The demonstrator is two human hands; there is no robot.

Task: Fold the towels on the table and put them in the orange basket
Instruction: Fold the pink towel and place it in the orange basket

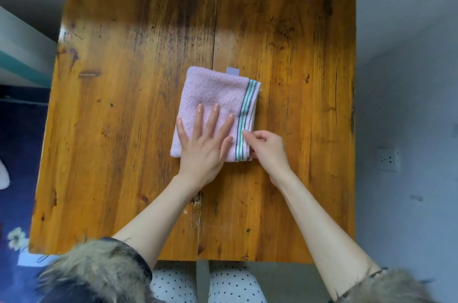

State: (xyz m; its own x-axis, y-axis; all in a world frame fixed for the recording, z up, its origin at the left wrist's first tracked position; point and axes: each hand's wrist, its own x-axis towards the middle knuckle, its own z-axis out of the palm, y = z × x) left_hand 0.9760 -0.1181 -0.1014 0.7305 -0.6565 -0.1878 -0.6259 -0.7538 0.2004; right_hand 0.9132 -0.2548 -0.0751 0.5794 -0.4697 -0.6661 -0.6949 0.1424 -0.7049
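A pink towel [213, 94] with green and dark stripes along its right edge lies folded into a small rectangle in the middle of the wooden table [124, 129]. A white tag sticks out at its far edge. My left hand [205, 144] lies flat on the towel's near half, fingers straight and spread. My right hand [266, 147] is at the towel's near right corner, fingers curled, pinching the striped edge. No orange basket is in view.
The table's far half and both sides hold nothing else. A grey floor and a wall socket [387, 159] lie to the right. A blue patterned floor covering [17, 216] and a teal-edged piece of furniture [22, 54] are at the left.
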